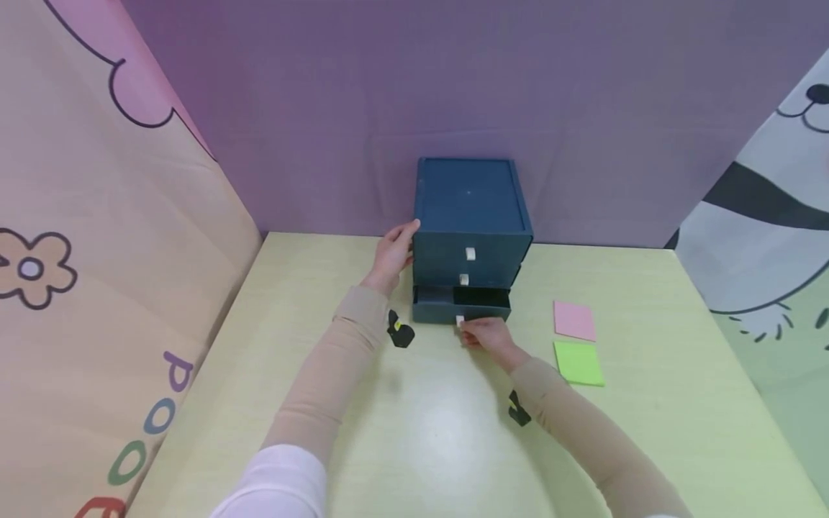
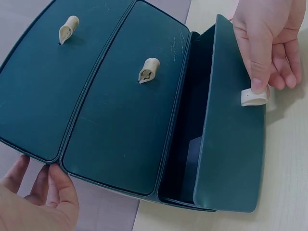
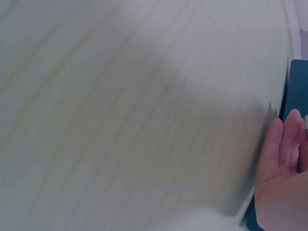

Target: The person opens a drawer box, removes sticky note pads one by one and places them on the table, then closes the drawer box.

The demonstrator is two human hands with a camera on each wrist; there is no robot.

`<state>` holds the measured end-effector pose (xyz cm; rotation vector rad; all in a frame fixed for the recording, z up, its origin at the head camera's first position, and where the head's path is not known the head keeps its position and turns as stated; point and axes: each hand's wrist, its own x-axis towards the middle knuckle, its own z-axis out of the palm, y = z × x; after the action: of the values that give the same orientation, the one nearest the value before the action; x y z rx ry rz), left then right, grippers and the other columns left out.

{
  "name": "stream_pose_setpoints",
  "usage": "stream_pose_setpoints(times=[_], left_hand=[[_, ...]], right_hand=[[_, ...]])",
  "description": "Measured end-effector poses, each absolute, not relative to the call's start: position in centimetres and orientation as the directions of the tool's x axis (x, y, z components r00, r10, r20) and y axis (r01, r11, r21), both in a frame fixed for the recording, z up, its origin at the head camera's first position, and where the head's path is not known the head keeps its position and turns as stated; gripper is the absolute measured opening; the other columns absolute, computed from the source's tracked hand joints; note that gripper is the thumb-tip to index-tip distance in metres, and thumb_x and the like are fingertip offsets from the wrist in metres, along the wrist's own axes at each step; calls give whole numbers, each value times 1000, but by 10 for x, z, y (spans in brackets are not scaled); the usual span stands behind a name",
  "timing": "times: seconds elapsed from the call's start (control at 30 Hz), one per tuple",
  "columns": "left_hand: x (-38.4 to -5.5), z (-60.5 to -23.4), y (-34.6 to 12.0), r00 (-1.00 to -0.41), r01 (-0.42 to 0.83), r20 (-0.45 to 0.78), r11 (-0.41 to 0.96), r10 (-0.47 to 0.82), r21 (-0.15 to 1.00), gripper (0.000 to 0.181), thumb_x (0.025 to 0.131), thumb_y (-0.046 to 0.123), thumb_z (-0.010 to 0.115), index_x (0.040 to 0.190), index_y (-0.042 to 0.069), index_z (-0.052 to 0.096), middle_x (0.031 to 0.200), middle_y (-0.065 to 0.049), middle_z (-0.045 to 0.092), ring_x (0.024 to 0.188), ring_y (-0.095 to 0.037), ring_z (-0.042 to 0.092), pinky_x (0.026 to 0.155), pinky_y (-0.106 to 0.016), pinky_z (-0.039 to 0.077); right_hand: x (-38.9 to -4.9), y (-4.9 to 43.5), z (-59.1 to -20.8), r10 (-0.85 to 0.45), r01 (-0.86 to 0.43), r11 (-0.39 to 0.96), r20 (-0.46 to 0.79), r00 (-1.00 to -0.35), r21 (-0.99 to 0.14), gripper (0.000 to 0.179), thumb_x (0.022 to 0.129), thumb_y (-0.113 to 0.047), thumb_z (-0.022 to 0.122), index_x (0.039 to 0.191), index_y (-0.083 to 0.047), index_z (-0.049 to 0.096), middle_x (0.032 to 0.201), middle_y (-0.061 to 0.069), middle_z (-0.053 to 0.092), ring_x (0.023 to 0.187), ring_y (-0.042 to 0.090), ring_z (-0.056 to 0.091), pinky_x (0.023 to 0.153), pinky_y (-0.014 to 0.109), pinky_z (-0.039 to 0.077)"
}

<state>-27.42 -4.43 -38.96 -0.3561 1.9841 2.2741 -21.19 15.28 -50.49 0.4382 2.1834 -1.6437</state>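
Note:
A dark blue-green drawer cabinet stands at the back of the table, with white pull tabs on its drawer fronts. Its bottom drawer is pulled partly out, and a dark gap shows behind the front in the left wrist view. My right hand pinches that drawer's white pull tab between thumb and finger. Against the cabinet's left side rests my left hand, its fingertips at the side edge near the seam between the upper two drawers. Only part of the right hand appears in the right wrist view.
To the right of the cabinet lie a pink sticky-note pad and a green one on the pale wooden table. A purple cloth hangs behind, and printed cloths flank both sides.

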Motion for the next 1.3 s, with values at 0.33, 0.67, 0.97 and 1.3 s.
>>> stream_pose_setpoints(times=[0.33, 0.67, 0.97, 1.3], left_hand=[[-274, -390, -44, -965, -237, -250, -153, -76, 959, 49, 92, 41, 59, 133, 13, 54, 135, -6, 49, 111, -20, 50, 101, -39, 42], [-276, -388, -45, -966, -228, -244, -169, -83, 959, 50, 92, 40, 59, 132, 11, 54, 134, -7, 50, 110, -20, 50, 102, -39, 42], [-277, -388, -42, -965, -234, -250, -165, -84, 958, 50, 92, 39, 59, 133, 12, 53, 134, -7, 50, 110, -20, 50, 102, -39, 42], [-275, -390, -43, -963, -237, -254, -166, -88, 957, 51, 91, 40, 60, 133, 11, 54, 134, -7, 51, 112, -21, 50, 102, -39, 42]], right_hand=[[-207, 153, -508, 1, 361, 380, -390, -921, -852, 28, 91, -14, 63, 106, 10, 68, 96, 20, 70, 70, 13, 65, 71, 32, 57], [-208, 153, -507, 0, 366, 402, -399, -917, -839, 28, 91, -15, 63, 105, 8, 68, 96, 18, 70, 71, 14, 65, 72, 32, 57], [-207, 154, -508, 5, 355, 436, -392, -920, -827, 28, 92, -16, 63, 105, 7, 69, 99, 19, 69, 73, 15, 65, 73, 32, 57], [-201, 155, -506, 4, 367, 471, -414, -910, -802, 28, 90, -19, 64, 104, 5, 71, 98, 16, 71, 73, 13, 63, 72, 29, 56]])
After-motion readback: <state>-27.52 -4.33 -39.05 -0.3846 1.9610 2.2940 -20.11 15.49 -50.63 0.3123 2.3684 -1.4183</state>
